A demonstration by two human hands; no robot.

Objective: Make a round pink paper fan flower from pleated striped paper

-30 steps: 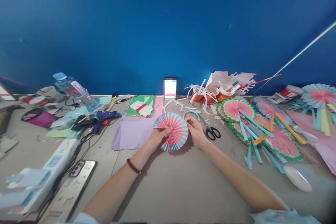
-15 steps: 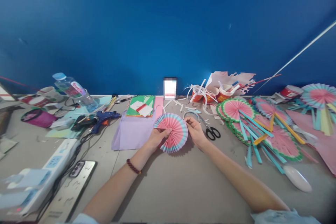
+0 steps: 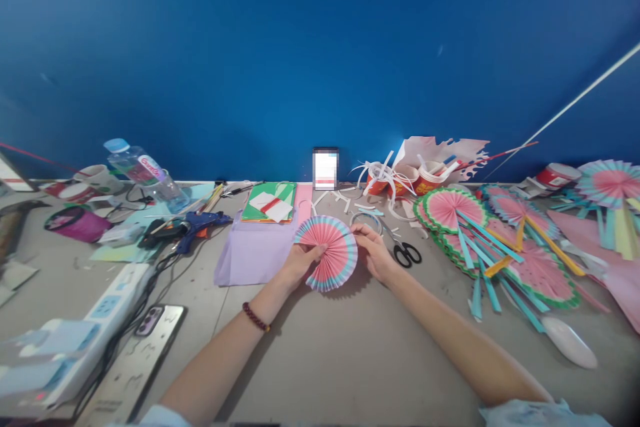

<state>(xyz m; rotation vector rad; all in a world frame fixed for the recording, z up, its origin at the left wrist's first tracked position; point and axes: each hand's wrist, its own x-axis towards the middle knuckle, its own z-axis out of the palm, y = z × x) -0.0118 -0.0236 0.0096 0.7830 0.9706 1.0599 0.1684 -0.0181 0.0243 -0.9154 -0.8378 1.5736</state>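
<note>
Pleated paper fan (image 3: 339, 268), pink with a blue outer band, held over the middle of the desk (image 3: 345, 367), between the desk's near edge and its wall-side edge. Left hand (image 3: 300, 261) pinches it near the centre of the folds, thumb on top; a wedge of the circle stands open beside that hand. Right hand (image 3: 373, 250): thumb and fingertips drawn together at the right rim; whether they grip paper or the thin dark line running there from the centre, cannot tell. Handling, judged: very light, springy along the pleats, not slippery, easily creased or torn; best held at the gathered centre, with only light finger contact at the rim. Containers: along the wall-side edge, right of middle, red paper cups. Left cup (image 3: 376, 187) has white paper strips (image 3: 384, 165) spilling over it; right cup (image 3: 429, 183) holds markers or similar sticks (image 3: 451, 167); contents of the cup between (image 3: 405, 180) unclear. Toward the far left corner, a clear plastic bottle (image 3: 150, 168) leans, blue-capped, liquid level unreadable; near it a magenta pouch (image 3: 80, 224) lies on its side, inside not visible. Toward the far right corner, a red tub (image 3: 556, 177) is tipped over, contents not discernible.
</note>
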